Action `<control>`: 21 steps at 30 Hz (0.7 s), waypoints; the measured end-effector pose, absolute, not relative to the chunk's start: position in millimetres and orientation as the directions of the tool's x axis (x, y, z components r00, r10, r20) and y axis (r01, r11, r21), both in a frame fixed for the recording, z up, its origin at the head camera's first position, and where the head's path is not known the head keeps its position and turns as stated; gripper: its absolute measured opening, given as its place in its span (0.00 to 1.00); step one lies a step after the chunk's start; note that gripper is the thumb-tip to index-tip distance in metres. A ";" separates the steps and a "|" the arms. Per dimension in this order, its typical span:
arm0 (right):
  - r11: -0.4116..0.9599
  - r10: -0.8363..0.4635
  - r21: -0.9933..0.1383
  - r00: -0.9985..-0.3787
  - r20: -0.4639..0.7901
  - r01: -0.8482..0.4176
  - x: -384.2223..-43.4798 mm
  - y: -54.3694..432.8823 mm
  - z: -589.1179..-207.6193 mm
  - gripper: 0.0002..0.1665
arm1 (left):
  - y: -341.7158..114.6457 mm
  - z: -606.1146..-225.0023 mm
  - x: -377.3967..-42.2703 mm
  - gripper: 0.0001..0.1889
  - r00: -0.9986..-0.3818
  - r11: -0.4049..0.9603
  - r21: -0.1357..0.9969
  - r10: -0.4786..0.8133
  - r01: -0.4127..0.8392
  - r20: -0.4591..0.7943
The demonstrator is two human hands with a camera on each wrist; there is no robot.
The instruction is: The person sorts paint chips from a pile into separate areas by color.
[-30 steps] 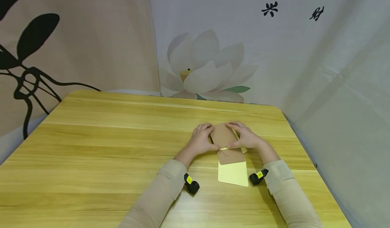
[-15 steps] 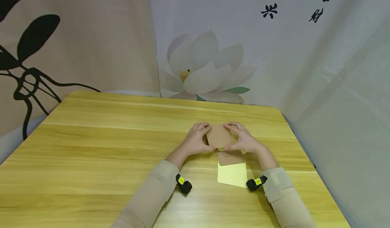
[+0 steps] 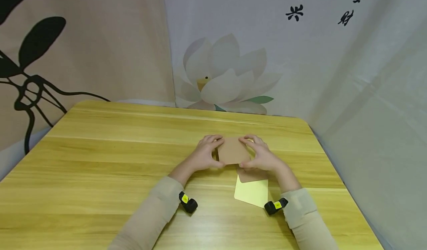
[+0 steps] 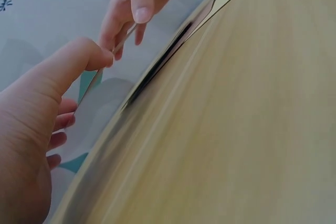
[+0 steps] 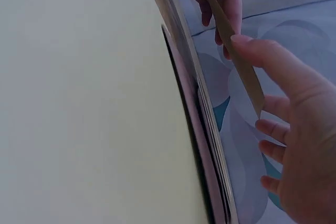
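Observation:
Between both hands is a flat brown envelope (image 3: pixel 233 150), raised above the table and seen nearly edge-on in the right wrist view. The left hand (image 3: pixel 206 154) grips its left side, thumb at the near edge and fingers at the far one. On the opposite side the right hand (image 3: pixel 262 155) pinches it in the same manner. Just in front lies a second brown envelope (image 3: pixel 252 176), partly covered by the right thumb. Under that one a pale yellow card (image 3: pixel 251 193) sticks out toward the person.
A wood-grain table (image 3: pixel 116 168) spreads far to the left. Black wrist cameras (image 3: pixel 188 204) hang inside both cuffs, the right one close to the yellow card's corner. Curtains (image 3: pixel 233 75) with a flower print stand behind the table.
Both hands have moved left with the brown envelope, uncovering more of the pieces on the table. A yellow strip at its near edge is out of sight. The yellow card has shifted slightly left.

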State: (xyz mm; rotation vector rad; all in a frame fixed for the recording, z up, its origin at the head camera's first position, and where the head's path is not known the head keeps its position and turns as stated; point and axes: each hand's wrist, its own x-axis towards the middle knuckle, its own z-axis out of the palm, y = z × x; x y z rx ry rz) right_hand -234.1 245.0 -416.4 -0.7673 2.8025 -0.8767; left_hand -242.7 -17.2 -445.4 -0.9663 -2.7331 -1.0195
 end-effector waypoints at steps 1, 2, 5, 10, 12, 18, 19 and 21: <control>0.707 -0.497 -0.559 -0.867 0.046 -0.434 -233.3 242.9 -416.0 0.56 | -19.6 -445.1 -242.2 0.47 -0.798 0.580 0.568 0.538 0.584 0.272; 0.706 -0.499 -0.558 -0.866 0.046 -0.436 -232.3 240.9 -415.5 0.56 | -22.0 -445.1 -241.7 0.47 -0.796 0.579 0.566 0.540 0.587 0.274; 0.713 -0.494 -0.550 -0.868 0.045 -0.435 -230.6 235.1 -415.7 0.55 | -28.6 -444.3 -240.3 0.48 -0.788 0.572 0.562 0.547 0.597 0.281; 0.713 -0.489 -0.543 -0.869 0.068 -0.444 -227.0 223.6 -415.0 0.55 | -39.8 -442.1 -238.1 0.47 -0.781 0.569 0.555 0.559 0.606 0.280; 0.711 -0.487 -0.544 -0.870 0.075 -0.445 -225.1 218.2 -414.3 0.55 | -44.7 -441.3 -237.1 0.47 -0.780 0.569 0.555 0.561 0.607 0.278; 0.707 -0.482 -0.558 -0.873 0.069 -0.435 -220.3 201.6 -413.9 0.55 | -61.5 -440.1 -234.7 0.47 -0.779 0.549 0.581 0.566 0.600 0.270; 0.706 -0.482 -0.561 -0.874 0.068 -0.433 -220.0 199.0 -414.1 0.55 | -64.4 -440.0 -234.7 0.47 -0.778 0.546 0.584 0.569 0.601 0.268; 0.706 -0.482 -0.559 -0.873 0.070 -0.434 -219.7 193.8 -415.1 0.55 | -70.3 -439.7 -234.4 0.47 -0.775 0.536 0.592 0.572 0.602 0.269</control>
